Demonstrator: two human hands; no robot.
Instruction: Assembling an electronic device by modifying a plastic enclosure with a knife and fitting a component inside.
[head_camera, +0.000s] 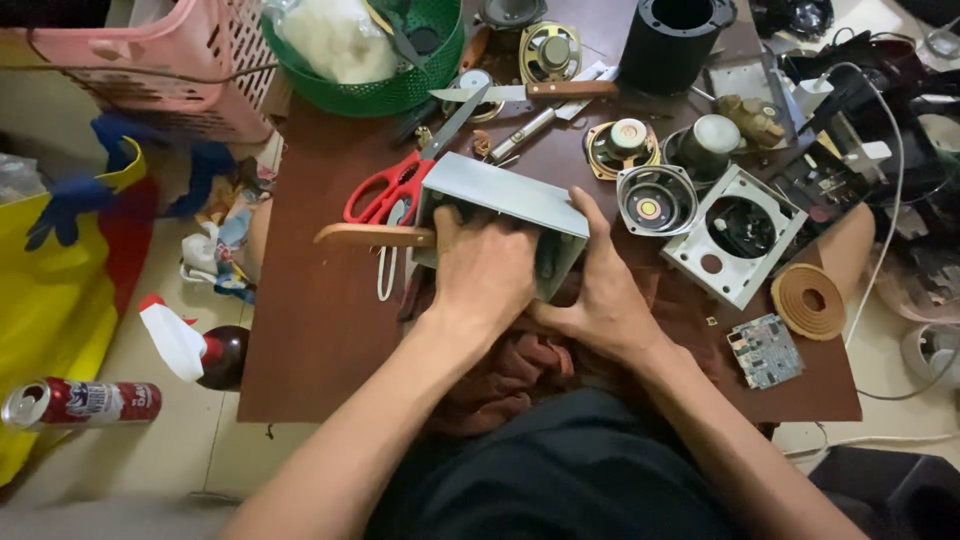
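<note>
Left hand closed around a tool with a pale wooden handle, working end hidden inside the open grey metal box. Right hand wrapped over the box's right end, thumb on the top edge, holding it tilted at the near edge of the dark brown counter. Best done, by judgement, with the box braced hard and the tool kept straight. Just left: red-handled scissors. Right: white square speaker frame.
</note>
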